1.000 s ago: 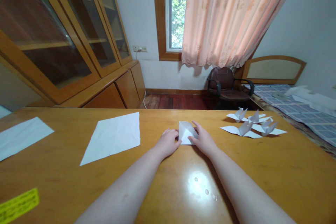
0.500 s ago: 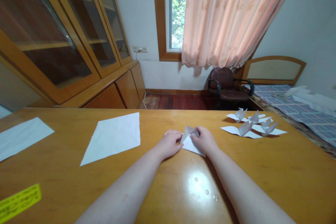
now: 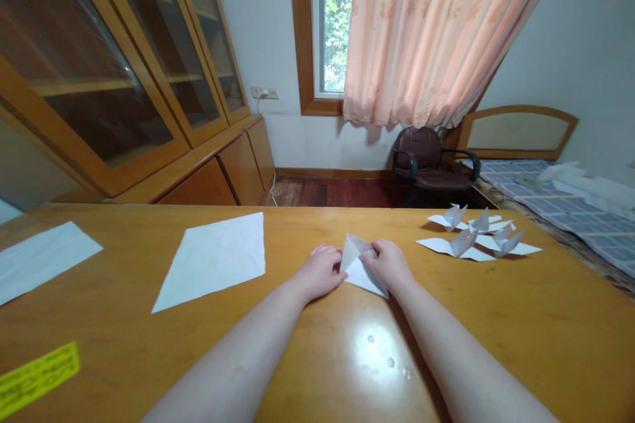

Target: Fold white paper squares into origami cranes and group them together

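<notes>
A small, partly folded white paper piece [image 3: 360, 266] lies on the wooden table [image 3: 317, 350] in front of me. My left hand [image 3: 320, 271] rests at its left edge with the fingers curled and pressing on the paper. My right hand [image 3: 389, 262] pinches its upper flap, which is raised off the table, while a pointed corner of the paper sticks out toward me below that hand.
A flat white sheet [image 3: 214, 259] lies to the left, another sheet [image 3: 42, 259] at the far left edge. Several folded paper shapes [image 3: 476, 236] sit at the right. A yellow label [image 3: 37, 380] is stuck near the front left. Beyond stand a chair [image 3: 429, 158], cabinets and a bed.
The paper piece has been turned and opened: a flap now stands up under my right hand and a corner points toward me. Both hands stayed on it, shifting slightly.
</notes>
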Action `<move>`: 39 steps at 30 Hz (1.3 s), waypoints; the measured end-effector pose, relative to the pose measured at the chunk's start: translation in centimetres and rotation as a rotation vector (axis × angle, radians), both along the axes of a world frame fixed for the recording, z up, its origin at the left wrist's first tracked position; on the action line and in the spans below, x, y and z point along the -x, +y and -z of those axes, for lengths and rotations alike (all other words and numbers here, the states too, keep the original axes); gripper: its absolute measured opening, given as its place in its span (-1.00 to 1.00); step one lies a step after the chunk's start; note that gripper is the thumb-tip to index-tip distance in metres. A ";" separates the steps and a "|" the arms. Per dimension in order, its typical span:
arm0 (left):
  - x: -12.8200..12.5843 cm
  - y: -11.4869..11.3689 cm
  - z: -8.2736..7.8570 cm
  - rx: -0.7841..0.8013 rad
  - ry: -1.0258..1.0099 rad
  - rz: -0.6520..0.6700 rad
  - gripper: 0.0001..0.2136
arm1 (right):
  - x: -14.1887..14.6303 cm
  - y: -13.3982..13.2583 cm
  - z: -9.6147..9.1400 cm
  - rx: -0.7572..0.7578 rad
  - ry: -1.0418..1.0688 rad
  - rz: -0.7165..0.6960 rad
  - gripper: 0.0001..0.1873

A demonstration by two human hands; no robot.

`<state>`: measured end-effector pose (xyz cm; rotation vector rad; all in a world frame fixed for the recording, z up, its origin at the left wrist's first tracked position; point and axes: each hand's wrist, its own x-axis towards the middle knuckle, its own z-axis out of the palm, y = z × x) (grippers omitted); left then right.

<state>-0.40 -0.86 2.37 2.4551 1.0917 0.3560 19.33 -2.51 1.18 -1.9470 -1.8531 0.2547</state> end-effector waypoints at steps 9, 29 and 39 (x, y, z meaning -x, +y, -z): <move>0.0 0.0 0.3 -0.022 -0.020 -0.006 -0.76 | 0.1 0.0 0.0 -0.014 0.021 -0.044 -0.82; 0.0 0.0 0.3 -0.019 -0.032 -0.005 -0.78 | 0.4 -0.2 0.0 -0.083 0.118 -0.148 -0.76; 0.0 0.1 0.4 -0.028 -0.036 -0.002 -0.78 | 0.6 -0.4 -0.2 -0.075 0.156 -0.182 -0.73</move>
